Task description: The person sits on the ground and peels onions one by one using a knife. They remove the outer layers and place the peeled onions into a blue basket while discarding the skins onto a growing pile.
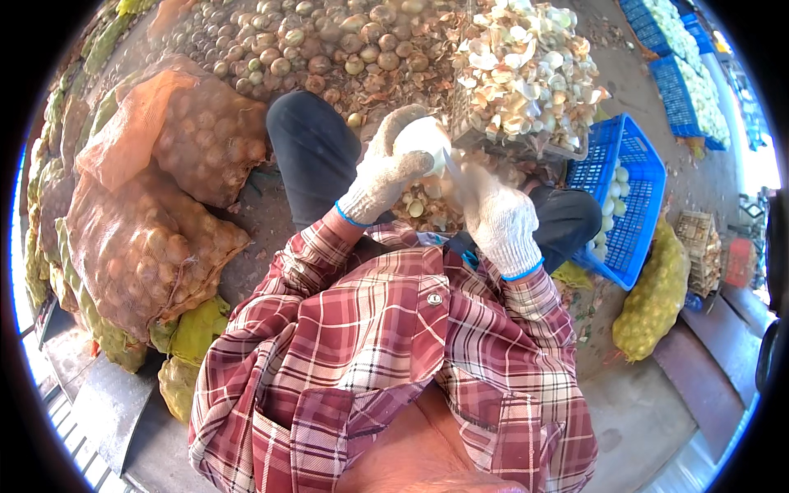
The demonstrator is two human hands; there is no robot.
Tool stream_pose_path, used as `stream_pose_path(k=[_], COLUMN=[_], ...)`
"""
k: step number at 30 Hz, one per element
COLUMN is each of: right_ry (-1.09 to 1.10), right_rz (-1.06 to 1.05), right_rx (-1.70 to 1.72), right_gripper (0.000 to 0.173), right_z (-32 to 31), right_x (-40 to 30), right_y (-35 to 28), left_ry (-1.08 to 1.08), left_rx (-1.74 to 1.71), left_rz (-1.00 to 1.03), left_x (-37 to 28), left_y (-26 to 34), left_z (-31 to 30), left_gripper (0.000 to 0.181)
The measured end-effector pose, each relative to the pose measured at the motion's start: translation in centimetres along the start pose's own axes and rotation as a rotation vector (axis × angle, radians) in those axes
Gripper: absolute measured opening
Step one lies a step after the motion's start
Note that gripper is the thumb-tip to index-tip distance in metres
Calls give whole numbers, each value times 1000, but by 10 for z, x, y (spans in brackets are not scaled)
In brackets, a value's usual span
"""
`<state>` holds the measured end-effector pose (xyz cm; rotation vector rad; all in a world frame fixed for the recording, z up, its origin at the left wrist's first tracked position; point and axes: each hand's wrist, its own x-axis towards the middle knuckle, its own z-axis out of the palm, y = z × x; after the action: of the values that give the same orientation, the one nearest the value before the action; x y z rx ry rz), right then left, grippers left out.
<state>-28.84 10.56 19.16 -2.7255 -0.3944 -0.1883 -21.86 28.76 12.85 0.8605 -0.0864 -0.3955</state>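
Observation:
My left hand (385, 169), in a white knit glove with a blue cuff edge, holds a large, pale peeled onion (424, 145) between thumb and fingers. Close to its right stands my right hand (500, 225), gloved alike and closed around what looks like a knife. Its blade (452, 167) points at the onion's right side; the handle is hidden by the fingers and motion blur. Whether blade and onion touch, I cannot tell. Below the hands, between my knees, lie onion skins and a few onion pieces (416, 208).
A crate heaped with onion skins (524, 74) stands ahead to the right, beside a blue plastic crate (638, 185) holding peeled onions. Unpeeled onions (320, 43) cover the floor ahead. Full mesh sacks (148, 246) stand at left; a yellow mesh sack (653, 296) lies at right.

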Motion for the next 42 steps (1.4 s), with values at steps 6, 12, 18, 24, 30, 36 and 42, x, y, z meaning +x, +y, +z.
stream_pose_path(k=[6,12,18,24,30,36,42], right_ry=[51,135,89,69,-12,-441,-189], right_rz=[22,51,-14,-9,71,684,572], right_rx=[-8,125,56,-17,45,1493,1258], right_gripper=[36,34,35,36,30,29,40], right_z=[18,19,10,11,20,0,17], right_x=[-6,-7,-9,-6,-7,-4,-8], right_y=[10,12,4,3,7,7,19], left_ry=[38,32,12,-10,-12,-81,-93], left_rx=[229,162,-94,-4,419,71,-198], left_rz=[-22,-2,-34,-59,-5,-127,-184], left_x=[-5,-5,0,0,-2,0,-2], left_y=[10,8,-2,-2,15,-3,0], left_z=[11,12,4,2,5,-7,-3], left_gripper=[88,86,85,84,85,86,88])
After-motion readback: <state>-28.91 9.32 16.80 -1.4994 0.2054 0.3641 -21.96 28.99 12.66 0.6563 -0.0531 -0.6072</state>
